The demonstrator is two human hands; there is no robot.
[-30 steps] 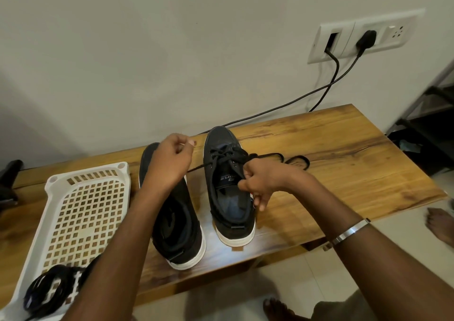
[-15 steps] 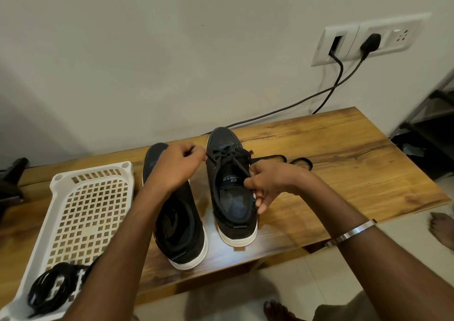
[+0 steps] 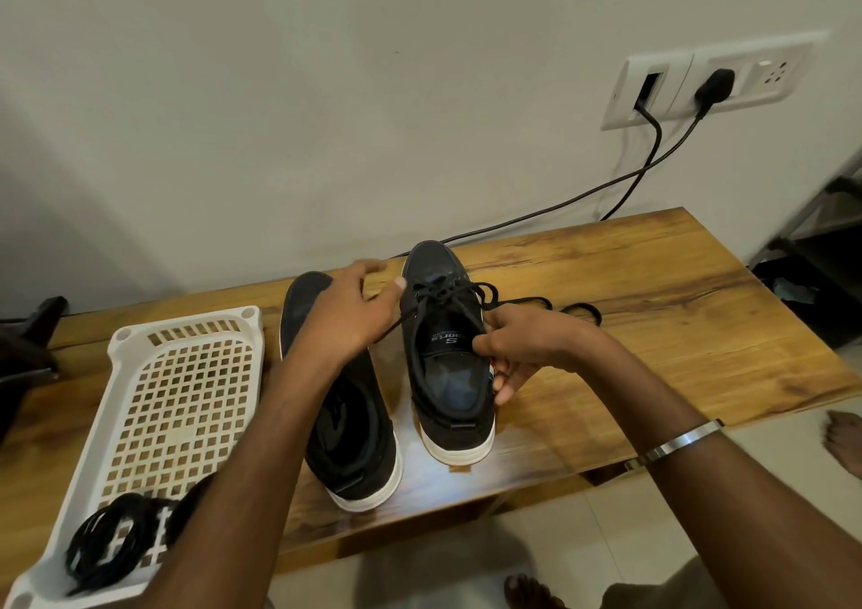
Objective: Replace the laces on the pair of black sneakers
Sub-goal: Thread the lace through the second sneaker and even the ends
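Two black low-top sneakers with white soles stand at frame centre on the wooden bench (image 3: 653,310): left sneaker (image 3: 347,422) unlaced, right sneaker (image 3: 448,356) partly laced. Tongue label upside down; only a large "S" is legible. Left hand (image 3: 347,312) pinches the black lace (image 3: 420,314); right hand (image 3: 522,345) pinches the other strand. White perforated plastic tray (image 3: 177,398), lower left, is cut off and holds a bundle of black laces (image 3: 112,538).

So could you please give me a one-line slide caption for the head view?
Both hands, left hand and right hand, work a black lace on the right-side sneaker atop a wooden table.
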